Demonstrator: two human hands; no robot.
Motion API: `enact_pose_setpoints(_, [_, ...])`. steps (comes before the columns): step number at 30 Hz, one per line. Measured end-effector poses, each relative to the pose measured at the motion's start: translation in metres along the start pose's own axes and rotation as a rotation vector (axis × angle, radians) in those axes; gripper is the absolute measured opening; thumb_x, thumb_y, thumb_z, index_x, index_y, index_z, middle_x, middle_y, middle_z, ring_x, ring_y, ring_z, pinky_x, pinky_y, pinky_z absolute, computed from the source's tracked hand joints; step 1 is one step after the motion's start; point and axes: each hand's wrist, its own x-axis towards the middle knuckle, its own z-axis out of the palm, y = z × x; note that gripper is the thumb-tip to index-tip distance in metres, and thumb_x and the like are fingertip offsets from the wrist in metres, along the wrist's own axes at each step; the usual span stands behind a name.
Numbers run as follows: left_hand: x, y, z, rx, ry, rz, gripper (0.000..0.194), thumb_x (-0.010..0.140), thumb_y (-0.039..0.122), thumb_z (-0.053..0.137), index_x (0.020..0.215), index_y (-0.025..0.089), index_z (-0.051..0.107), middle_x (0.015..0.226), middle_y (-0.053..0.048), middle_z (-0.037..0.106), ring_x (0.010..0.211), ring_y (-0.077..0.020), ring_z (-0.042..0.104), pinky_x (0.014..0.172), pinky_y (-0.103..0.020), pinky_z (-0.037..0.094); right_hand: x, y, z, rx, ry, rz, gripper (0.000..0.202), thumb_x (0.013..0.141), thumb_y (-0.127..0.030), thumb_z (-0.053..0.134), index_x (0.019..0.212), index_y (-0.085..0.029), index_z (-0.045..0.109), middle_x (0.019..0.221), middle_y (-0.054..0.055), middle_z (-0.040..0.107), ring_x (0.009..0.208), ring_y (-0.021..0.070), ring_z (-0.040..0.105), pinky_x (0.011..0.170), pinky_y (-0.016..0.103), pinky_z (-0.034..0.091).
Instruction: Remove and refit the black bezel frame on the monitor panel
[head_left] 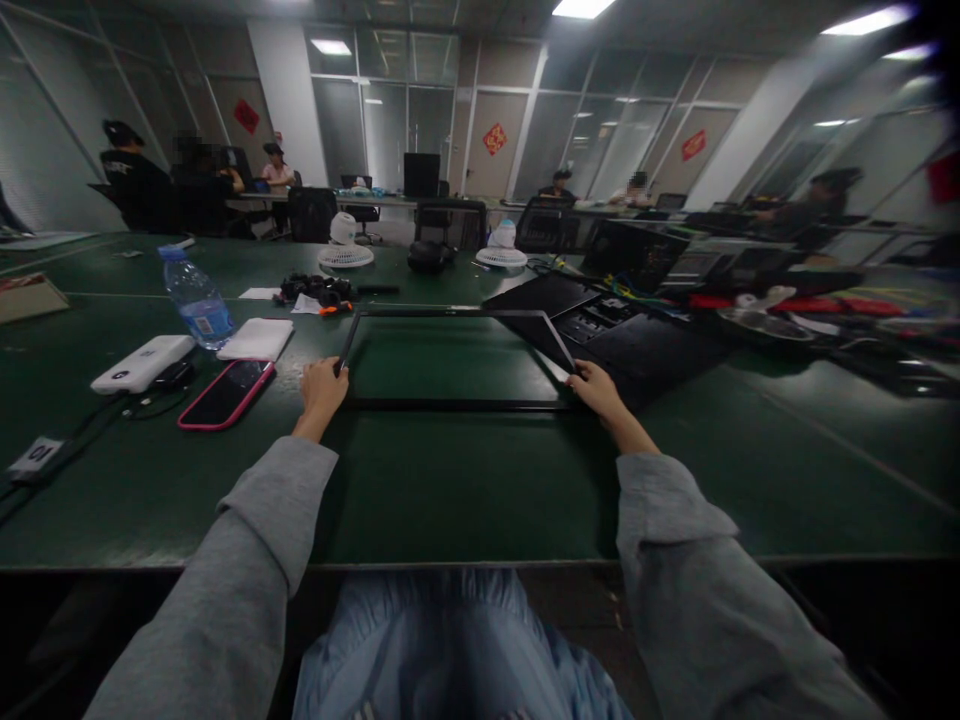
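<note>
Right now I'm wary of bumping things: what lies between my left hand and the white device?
In the head view, the pink-rimmed phone lies between your left hand and the white device, with a small black item beside the device.

I see the desk (472, 490) as smooth and softly glossy right up to its near edge. The thin rectangular frame (457, 405) has a sleek dark sheen; whether plastic or metal, I can't tell from here. The water bottle (196, 305) is clear, shiny plastic, the smartphone (227, 394) glossy-screened, the power bank (142, 364) smooth white plastic. Matt grey cloth sleeves (259, 520) cross the near edge.
</note>
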Motion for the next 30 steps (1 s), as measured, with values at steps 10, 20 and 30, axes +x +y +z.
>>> enact_pose_setpoints(10, [-0.008, 0.017, -0.007, -0.183, -0.058, 0.1, 0.045, 0.095, 0.044, 0.066, 0.135, 0.024, 0.071, 0.154, -0.018, 0.057, 0.145, -0.0377, 0.049, 0.116, -0.059, 0.042, -0.004, -0.016, -0.006, 0.377, -0.062, 0.117, 0.044, 0.067, -0.025, 0.079, 0.11, -0.016, 0.073, 0.072, 0.003, 0.073, 0.059, 0.0183, 0.068, 0.061, 0.032, 0.061])
enact_pose_setpoints(20, [-0.026, 0.043, -0.028, -0.179, -0.464, 0.396, 0.038, 0.083, 0.061, 0.078, 0.105, 0.031, 0.081, 0.133, -0.006, 0.074, 0.13, -0.0329, 0.063, 0.11, -0.051, 0.047, -0.007, -0.022, -0.028, 0.495, -0.023, 0.23, 0.042, 0.069, -0.016, 0.074, 0.11, -0.017, 0.067, 0.089, 0.01, 0.078, 0.077, 0.0235, 0.074, 0.067, 0.034, 0.063])
enact_pose_setpoints(30, [-0.019, 0.039, -0.023, -0.342, -0.416, 0.241, 0.041, 0.08, 0.059, 0.079, 0.106, 0.028, 0.083, 0.115, -0.006, 0.08, 0.111, -0.0286, 0.07, 0.098, -0.042, 0.052, -0.001, -0.023, -0.044, 0.502, 0.15, 0.142, 0.041, 0.106, -0.042, 0.035, 0.125, -0.017, 0.062, 0.111, 0.017, 0.073, 0.106, 0.0272, 0.07, 0.105, 0.048, 0.053])
